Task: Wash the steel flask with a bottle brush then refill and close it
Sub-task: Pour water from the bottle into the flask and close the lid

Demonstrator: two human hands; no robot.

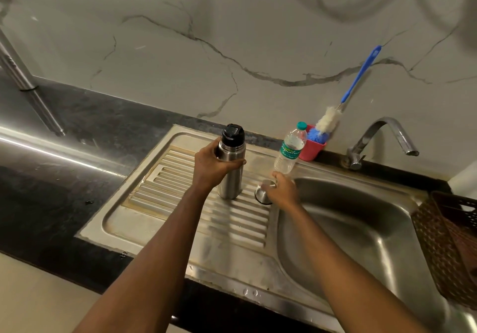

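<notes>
A steel cup (pixel 263 194) is held mouth-down on the ribbed drainboard (pixel 180 203) under the right hand (pixel 282 190). The steel flask (pixel 230 175), upright with its black stopper (pixel 232 133) topmost, is gripped by the left hand (pixel 209 167). Beyond the fingers, a bottle brush (pixel 329 119) is leant handle-up against the wall.

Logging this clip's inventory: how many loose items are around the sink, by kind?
Steel flask: 1
Steel cup lid: 1
Plastic water bottle: 1
Bottle brush: 1
Pink holder cup: 1
Brown basket: 1
Total: 6
</notes>
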